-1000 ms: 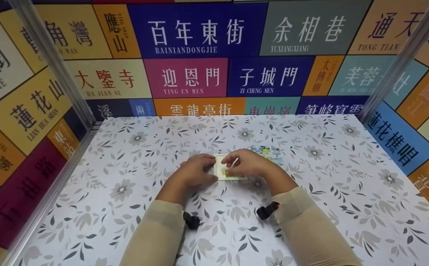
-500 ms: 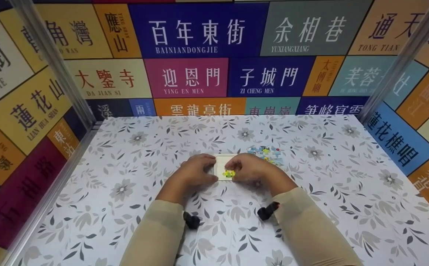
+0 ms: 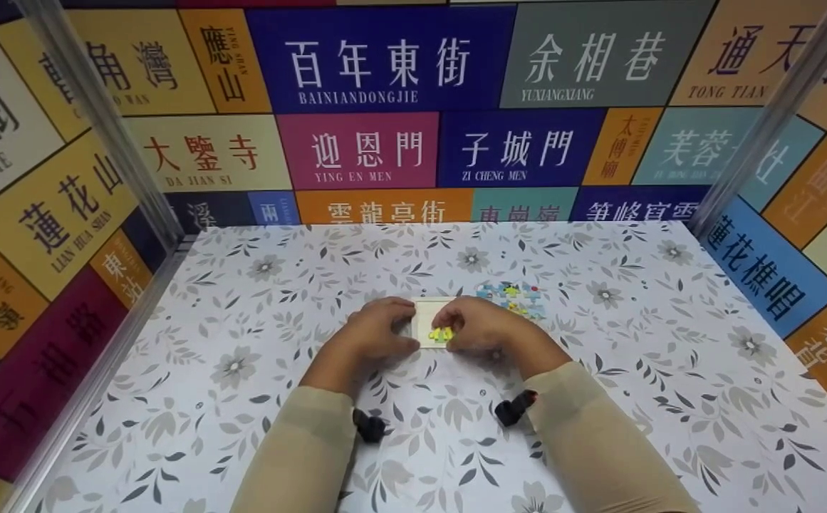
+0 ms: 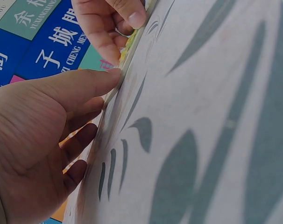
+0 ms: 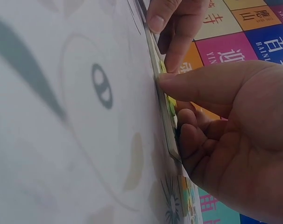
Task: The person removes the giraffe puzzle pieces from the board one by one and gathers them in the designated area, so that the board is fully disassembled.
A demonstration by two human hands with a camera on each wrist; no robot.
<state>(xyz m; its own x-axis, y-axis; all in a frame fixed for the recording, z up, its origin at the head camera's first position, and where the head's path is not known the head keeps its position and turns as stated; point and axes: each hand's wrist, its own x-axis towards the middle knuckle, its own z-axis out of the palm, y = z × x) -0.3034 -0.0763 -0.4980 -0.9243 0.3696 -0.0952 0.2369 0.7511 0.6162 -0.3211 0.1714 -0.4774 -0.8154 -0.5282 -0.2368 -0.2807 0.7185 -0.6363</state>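
A small pale puzzle tray (image 3: 424, 311) lies on the table in the head view. At its left side my left hand (image 3: 379, 328) holds the edge, thumb at the near corner and fingers at the far one. My right hand (image 3: 483, 325) bends over the tray's right half, pinching a yellow-green jigsaw piece (image 3: 441, 334) near the front rim. In the right wrist view, the thumb (image 5: 197, 86) lies at the rim by the yellow-green piece (image 5: 171, 108). The left wrist view has the left thumb (image 4: 81, 84) against the tray edge. Fingers hide much of the tray's right part.
Several loose jigsaw pieces (image 3: 520, 298), blue and yellow, lie beyond the right hand. A white leaf-patterned cloth (image 3: 242, 420) covers the table. Panels with large lettering (image 3: 377, 64) stand at the back and both sides.
My right hand has lowered from above the tray, its fingers coming down to the yellow-green piece. That piece has turned slightly since half a second ago. My left hand has stayed in place.
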